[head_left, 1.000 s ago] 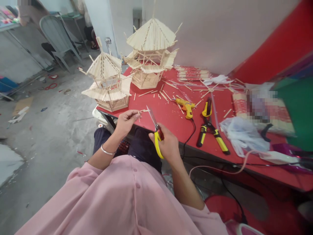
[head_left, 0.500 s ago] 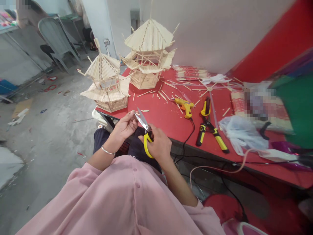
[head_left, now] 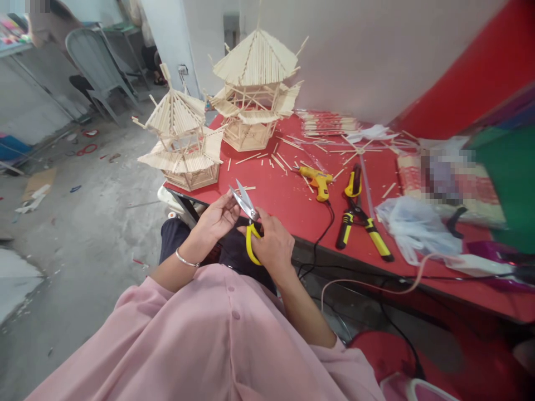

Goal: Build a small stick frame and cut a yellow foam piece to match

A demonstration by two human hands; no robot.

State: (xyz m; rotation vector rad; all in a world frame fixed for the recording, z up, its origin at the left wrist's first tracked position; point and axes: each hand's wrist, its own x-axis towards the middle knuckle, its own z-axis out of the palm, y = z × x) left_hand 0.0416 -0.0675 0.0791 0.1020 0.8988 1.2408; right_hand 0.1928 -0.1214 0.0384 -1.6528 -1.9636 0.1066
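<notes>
A pair of yellow-handled scissors (head_left: 251,239) is in my right hand (head_left: 273,239), the blades parted and pointing up and left over the table's front edge. My left hand (head_left: 219,216) is closed beside the blades, its fingertips pinched close to the tips; whatever lies between them is too small to make out. Just beyond the hands stand two pagoda models of thin wooden sticks: a smaller one (head_left: 184,159) at the table's left corner and a taller one (head_left: 254,58) behind it.
On the red table (head_left: 276,200) lie loose sticks (head_left: 281,162), a yellow glue gun (head_left: 317,179), yellow-and-black cutters (head_left: 358,211), a clear plastic bag (head_left: 413,225) and stick bundles (head_left: 328,123). A black cord (head_left: 328,225) hangs over the front edge. A person (head_left: 50,28) is at the far left.
My left hand has shifted slightly right and its fingers look a little more spread along the blade. The scissors have tilted slightly, their blades still parted.
</notes>
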